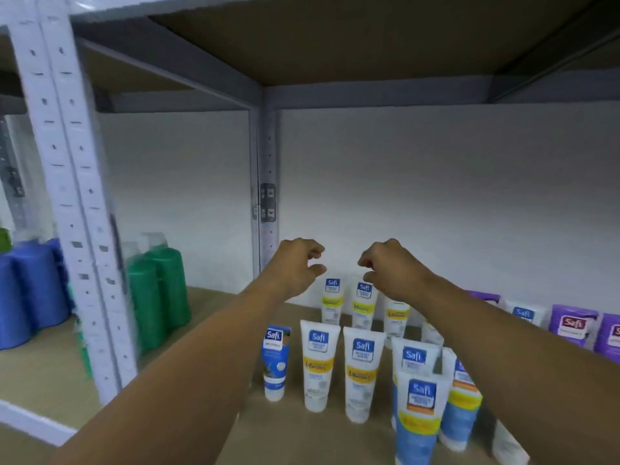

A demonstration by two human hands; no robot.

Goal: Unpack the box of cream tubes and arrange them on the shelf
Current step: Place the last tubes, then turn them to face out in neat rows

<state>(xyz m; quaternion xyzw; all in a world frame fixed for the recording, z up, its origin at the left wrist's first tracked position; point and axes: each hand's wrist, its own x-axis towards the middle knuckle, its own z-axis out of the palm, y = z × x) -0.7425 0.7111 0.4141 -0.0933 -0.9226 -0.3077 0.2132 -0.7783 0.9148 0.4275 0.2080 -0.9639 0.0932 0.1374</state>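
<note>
Several white cream tubes with yellow bands (318,364) stand cap-down in rows on the brown shelf board (208,330). A blue and white tube (275,362) stands at the left of the front row, and blue tubes with yellow bands (419,421) crowd the near right. My left hand (295,266) and my right hand (385,266) hover side by side above the back row, fingers loosely curled, holding nothing. No box is in view.
A grey perforated upright (67,196) rises at the left. Beyond it stand green pump bottles (161,290) and blue bottles (30,290). Purple packs (573,325) line the back right. The upper shelf board (335,35) hangs overhead, and a white wall closes the back.
</note>
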